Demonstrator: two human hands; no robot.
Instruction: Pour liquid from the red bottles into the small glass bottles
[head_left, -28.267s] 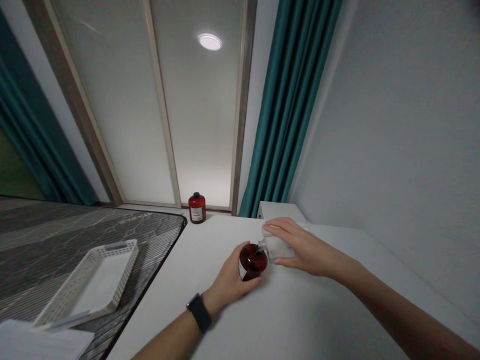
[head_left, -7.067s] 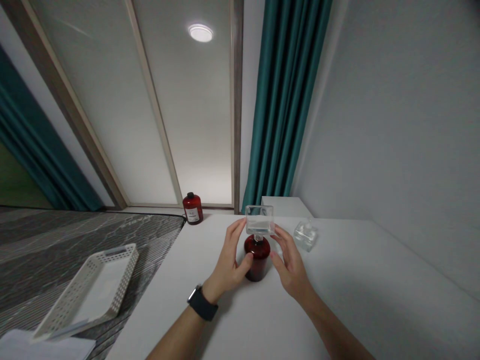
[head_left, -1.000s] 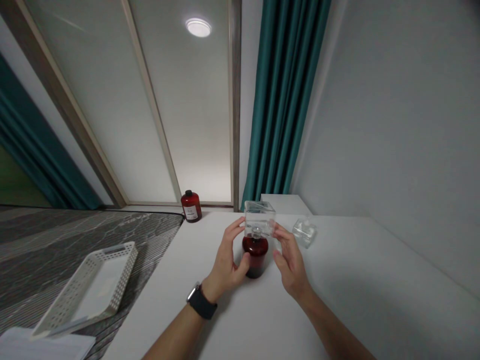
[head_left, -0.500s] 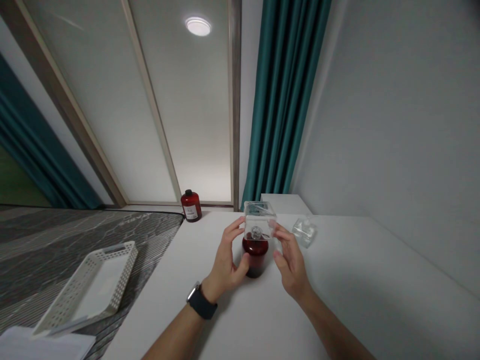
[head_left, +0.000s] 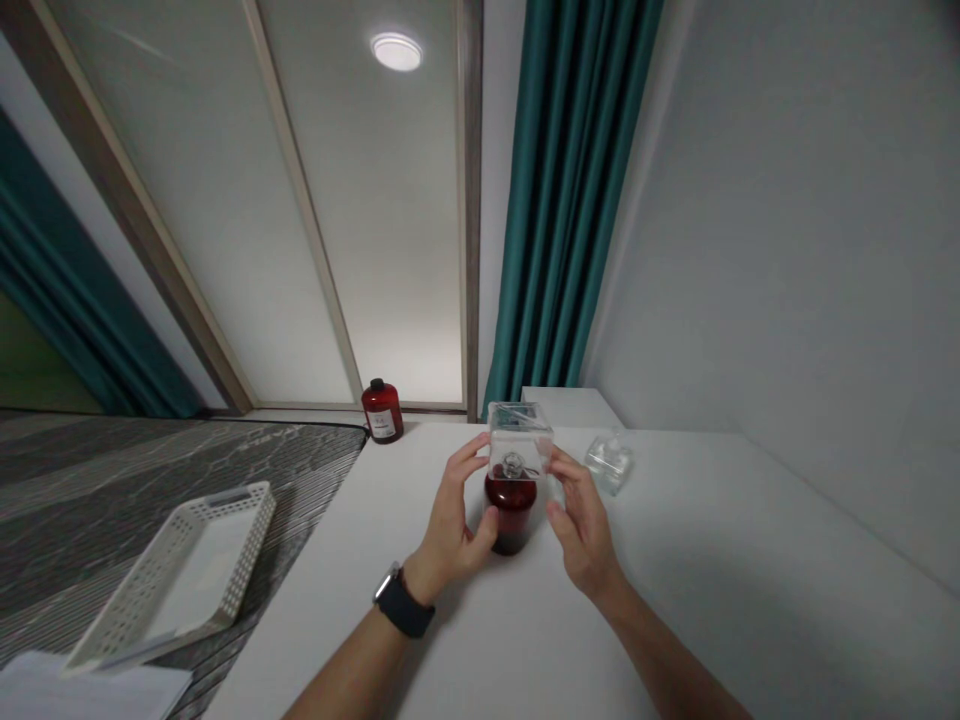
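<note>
A clear plastic box (head_left: 520, 432) sits over the top of a dark red bottle (head_left: 511, 515) standing on the white table. A round, clear knob-like shape shows through the box's lower part. My left hand (head_left: 459, 515) has its fingertips against the left side of the box, and its thumb is close to the bottle. On the other side, my right hand (head_left: 585, 530) rests its fingertips along the box's right edge, thumb apart from the bottle. Whether the box bears on the bottle or only on my fingers, I cannot tell.
A second red bottle (head_left: 382, 412) with a white label stands at the table's far left corner. Crumpled clear plastic (head_left: 610, 463) lies right of my hands, and a white block (head_left: 570, 405) stands behind. A white perforated basket (head_left: 161, 580) is left of the table.
My right fingertips have shifted very slightly to the right along the box's edge. The box, the bottle and my left hand look the same.
</note>
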